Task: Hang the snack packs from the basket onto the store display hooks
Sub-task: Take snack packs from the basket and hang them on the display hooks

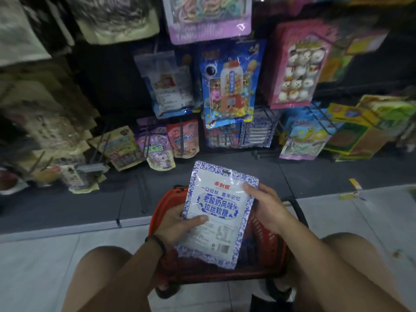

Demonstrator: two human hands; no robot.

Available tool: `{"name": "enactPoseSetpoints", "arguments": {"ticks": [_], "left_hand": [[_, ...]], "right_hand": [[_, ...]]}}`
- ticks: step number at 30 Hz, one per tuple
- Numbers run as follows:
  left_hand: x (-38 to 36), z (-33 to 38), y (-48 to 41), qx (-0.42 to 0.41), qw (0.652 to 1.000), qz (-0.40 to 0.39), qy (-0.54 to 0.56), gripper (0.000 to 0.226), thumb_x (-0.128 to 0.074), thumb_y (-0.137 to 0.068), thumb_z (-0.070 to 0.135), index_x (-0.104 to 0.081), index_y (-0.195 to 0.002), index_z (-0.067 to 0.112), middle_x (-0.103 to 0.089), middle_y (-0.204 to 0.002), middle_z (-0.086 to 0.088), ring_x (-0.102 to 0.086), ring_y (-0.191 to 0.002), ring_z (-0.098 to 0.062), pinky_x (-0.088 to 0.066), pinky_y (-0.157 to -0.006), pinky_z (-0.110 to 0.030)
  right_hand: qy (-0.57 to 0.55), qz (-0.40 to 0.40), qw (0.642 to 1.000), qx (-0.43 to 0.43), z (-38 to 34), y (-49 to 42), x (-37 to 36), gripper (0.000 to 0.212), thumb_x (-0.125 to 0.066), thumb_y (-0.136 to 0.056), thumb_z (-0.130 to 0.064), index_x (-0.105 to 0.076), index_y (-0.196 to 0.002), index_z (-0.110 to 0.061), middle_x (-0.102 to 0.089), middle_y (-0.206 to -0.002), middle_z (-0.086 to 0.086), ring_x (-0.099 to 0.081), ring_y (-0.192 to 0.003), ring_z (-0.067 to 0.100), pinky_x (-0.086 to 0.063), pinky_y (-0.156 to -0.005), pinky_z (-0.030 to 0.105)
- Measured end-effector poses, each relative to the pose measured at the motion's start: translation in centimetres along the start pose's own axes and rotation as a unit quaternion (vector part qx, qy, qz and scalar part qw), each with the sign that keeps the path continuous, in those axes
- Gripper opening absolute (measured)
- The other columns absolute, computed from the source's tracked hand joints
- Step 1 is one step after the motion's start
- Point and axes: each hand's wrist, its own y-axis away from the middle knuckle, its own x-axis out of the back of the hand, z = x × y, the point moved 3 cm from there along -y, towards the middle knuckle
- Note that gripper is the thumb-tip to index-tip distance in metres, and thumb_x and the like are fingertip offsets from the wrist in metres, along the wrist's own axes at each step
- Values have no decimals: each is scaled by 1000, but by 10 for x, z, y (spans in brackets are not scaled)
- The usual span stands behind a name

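- The left hand [177, 226] grips the lower left edge of a white snack pack [216, 210] with a blue patterned border. The thumb lies flat across the front, and the other fingers are hidden behind the pack.
- The right hand [270, 208] holds the pack's upper right edge. The thumb tip presses on the front near the top corner, and the remaining fingers curl out of sight behind it.
- The pack sits between the 2 hands, tilted, with its printed face towards the camera and its top edge pointing away from the person.
- A red basket [258, 233] stands on the floor directly beneath both hands and the pack, between the person's 2 bent knees. What lies inside it is hidden by the pack.
- A dark wristband [157, 242] circles the left wrist, just behind the gripping fingers.
- Well beyond the fingertips, black wire display hooks [272, 118] carry more packs with the same blue and white pattern [258, 131].
- Above those, further from the hands, hang a blue cartoon pack [229, 86] and a pink pack [292, 64].
- Pale floor tiles [45, 266] lie left of the left hand.
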Motion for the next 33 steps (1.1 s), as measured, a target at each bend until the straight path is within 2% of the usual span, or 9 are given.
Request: {"name": "enactPoseSetpoints", "arguments": {"ticks": [3,6,11,13,16,21,25,29,33], "left_hand": [[-21,16,5,-34,998,44,32,34,-84,-90,9,-78,-124,11,-81,-121,-6,-78,-114,-26,-62,-97,-39],[-39,34,8,-57,996,60,40,33,-82,-92,7,-76,-124,12,-82,-119,-2,-79,-110,-20,-64,-92,-32],[-51,49,4,-99,991,87,-12,34,-86,-90,16,-74,-121,19,-82,-116,2,-79,-105,-13,-64,-93,-32],[-55,50,5,-116,979,169,-16,47,-92,-84,23,-65,-122,27,-77,-122,5,-75,-106,-13,-64,-88,-30],[-66,54,12,-190,928,288,-139,54,-88,-77,48,-59,-122,43,-59,-125,21,-61,-118,-10,-54,-96,-34],[-108,63,7,-202,974,100,-35,62,-80,-84,50,-61,-143,39,-69,-141,15,-64,-132,-9,-55,-106,-31],[-106,72,3,-187,972,133,39,42,-79,-97,21,-64,-136,21,-79,-125,2,-76,-114,-18,-62,-94,-36],[-88,69,-8,-122,976,165,71,37,-72,-100,43,-73,-126,17,-81,-121,-2,-76,-116,-25,-59,-103,-57],[-88,81,-16,-122,986,73,89,25,-62,-108,18,-71,-130,13,-80,-124,-3,-77,-115,-20,-64,-98,-43]], "right_hand": [[80,-64,995,13,-1,16,-14,35,-81,-92,-20,-76,-126,-11,-78,-126,13,-75,-117,34,-58,-100,48],[102,-34,994,33,-1,22,-15,20,-74,-98,-11,-77,-118,-14,-81,-117,9,-79,-107,28,-64,-88,36],[58,-13,995,86,-10,26,-4,21,-68,-100,-8,-77,-120,-9,-81,-118,12,-77,-109,33,-62,-92,44],[44,10,994,101,-12,26,-2,23,-68,-102,-11,-76,-124,-11,-80,-121,10,-77,-112,33,-60,-99,50],[62,46,987,140,-16,29,-6,27,-67,-105,-29,-76,-127,-17,-79,-124,4,-75,-118,28,-54,-108,57],[109,5,984,140,-23,41,-22,45,-41,-111,-48,-75,-130,-24,-78,-127,-5,-70,-123,11,-51,-112,41],[167,-18,967,191,-27,45,-19,50,-40,-110,-55,-71,-138,-28,-68,-132,-1,-67,-117,-3,-53,-97,17],[233,107,933,254,-39,36,2,18,-62,-106,-35,-72,-121,-39,-64,-123,-10,-65,-112,-1,-55,-99,26],[231,185,929,223,-64,14,35,53,-71,-99,-46,-52,-146,-30,-57,-137,-5,-56,-125,7,-45,-107,32]]}}
